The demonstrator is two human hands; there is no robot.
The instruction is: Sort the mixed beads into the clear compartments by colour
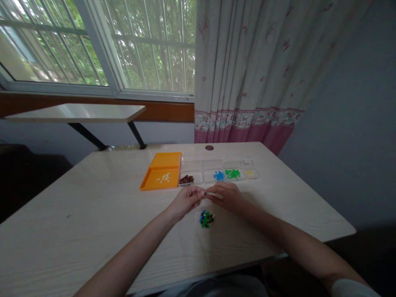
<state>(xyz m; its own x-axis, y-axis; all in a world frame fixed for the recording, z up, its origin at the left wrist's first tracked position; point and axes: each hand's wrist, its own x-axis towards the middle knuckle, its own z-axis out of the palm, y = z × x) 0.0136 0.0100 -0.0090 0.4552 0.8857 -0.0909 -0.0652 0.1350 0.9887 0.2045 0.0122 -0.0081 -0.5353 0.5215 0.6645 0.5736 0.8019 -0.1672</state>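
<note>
My left hand [188, 201] and my right hand [227, 195] meet above the table, just in front of the sorting trays. Between their fingertips is a tiny dark brown piece [205, 194], pinched from both sides; its exact shape is too small to make out. Nearer to me on the table lies a small cluster of green, blue, brown and pale toy bricks [206, 219]. Just behind my hands, a clear compartment tray [198, 175] holds brown pieces [186, 180], blue pieces [219, 176], green pieces [232, 173] and a few yellow pieces [249, 172].
Left of the clear tray is an orange tray [168, 160] with loose white pieces [163, 178] in its front section. A raised shelf [77, 112] on black brackets stands at the back left of the table [93, 214]. A curtain [247, 74] hangs behind.
</note>
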